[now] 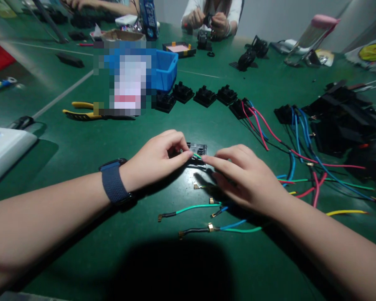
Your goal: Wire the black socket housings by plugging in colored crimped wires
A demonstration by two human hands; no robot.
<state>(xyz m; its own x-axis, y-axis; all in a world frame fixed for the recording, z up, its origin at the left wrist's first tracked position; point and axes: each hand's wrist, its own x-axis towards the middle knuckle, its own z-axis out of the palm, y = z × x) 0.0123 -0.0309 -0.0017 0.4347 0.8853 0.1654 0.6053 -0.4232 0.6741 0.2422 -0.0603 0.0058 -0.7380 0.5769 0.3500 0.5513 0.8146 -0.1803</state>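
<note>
Over a small black plastic housing (201, 149), a short stretch of green wire (197, 156) shows between my two hands. My left hand (163, 152), with a dark watch band at the wrist, pinches one end between thumb and finger. The index fingertip of my right hand (249, 175) meets the wire's other end; its thumb is hidden underneath. Nearest to my right hand lie loose leads with brass terminals, including a green lead (197, 207) with a black sleeve and a blue lead (235, 224).
Several black housings (205, 96) stand in a row beyond my hands, some with red and blue wires (269, 125). Yellow-handled pliers (83, 115) lie left of a blue bin (166, 71). A white case (9, 146) is at left. Across the table, a person's hands (208, 23) hold a black part.
</note>
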